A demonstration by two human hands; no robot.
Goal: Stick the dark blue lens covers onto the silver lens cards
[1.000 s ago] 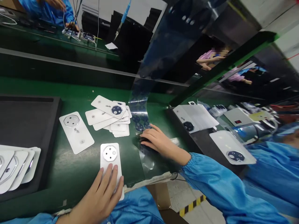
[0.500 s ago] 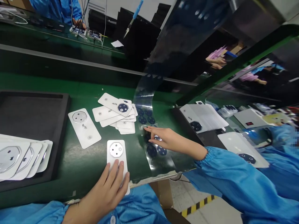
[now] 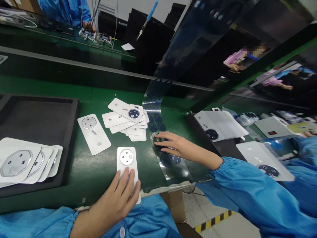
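Observation:
My left hand [image 3: 116,198] lies with its fingers spread over the lower part of a white phone back cover [image 3: 125,165], which rests at the table's front edge. A silvery octagonal camera area faces up on that cover. Over to the right, my right hand [image 3: 177,144] stretches its fingers across a clear film strip [image 3: 170,173] and touches it. Dark round stickers [image 3: 161,127] sit on the strip in pairs; some are under my fingers. A second cover [image 3: 95,137] lies alone to the left. Behind it is a loose pile of covers [image 3: 116,123], the top one with a dark blue camera area.
At the left, a black tray [image 3: 70,132] holds several overlapping covers [image 3: 34,165]. Another dark tray [image 3: 195,127] at the right bears large-looking covers [image 3: 219,124]. The film runs up over the back ledge. Across the bench, a person in blue [image 3: 66,13] works near cables.
My right hand has gone from a pinch at the film to spread fingers, and the film's near end has shifted slightly. The left hand stays on its cover. The view has shifted a little.

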